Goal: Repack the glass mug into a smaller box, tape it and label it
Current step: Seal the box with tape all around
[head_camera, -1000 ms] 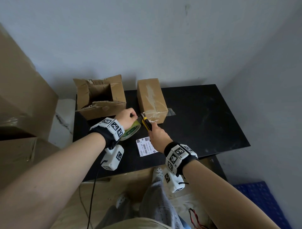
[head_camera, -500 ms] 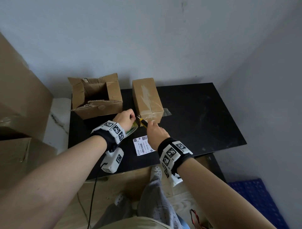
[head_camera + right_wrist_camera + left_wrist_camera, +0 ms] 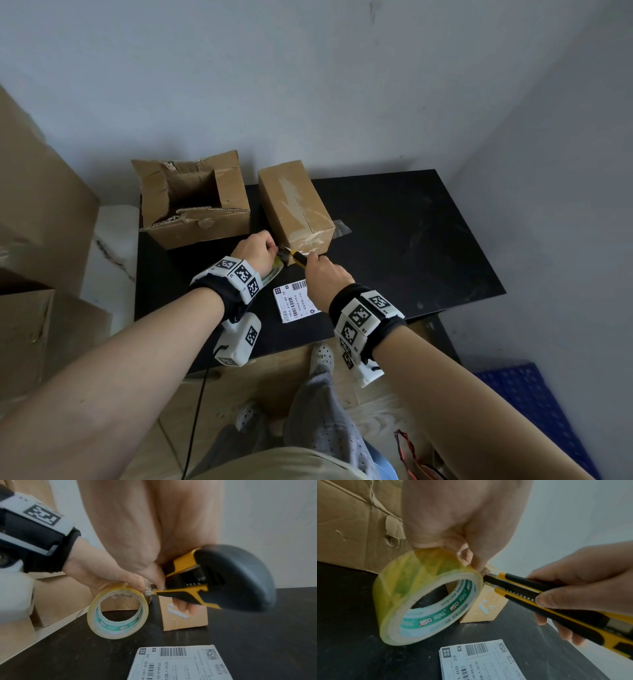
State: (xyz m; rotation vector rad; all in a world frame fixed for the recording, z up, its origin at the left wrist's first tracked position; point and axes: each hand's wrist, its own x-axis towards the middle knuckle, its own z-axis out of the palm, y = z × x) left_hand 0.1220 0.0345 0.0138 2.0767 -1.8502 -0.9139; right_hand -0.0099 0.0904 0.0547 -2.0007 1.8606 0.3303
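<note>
Yellow-tinted tape roll (image 3: 426, 595) gripped by left hand (image 3: 255, 248), strip taut for cutting; right hand (image 3: 325, 274) clenches utility knife (image 3: 539, 596) beside small box (image 3: 296, 205)

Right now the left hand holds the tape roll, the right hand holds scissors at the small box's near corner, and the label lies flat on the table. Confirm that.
Not scissors: the right hand grips a yellow-and-black utility knife, as the left wrist view shows. The rest holds.

Label (image 3: 297, 301) before box (image 3: 294, 202)
</note>
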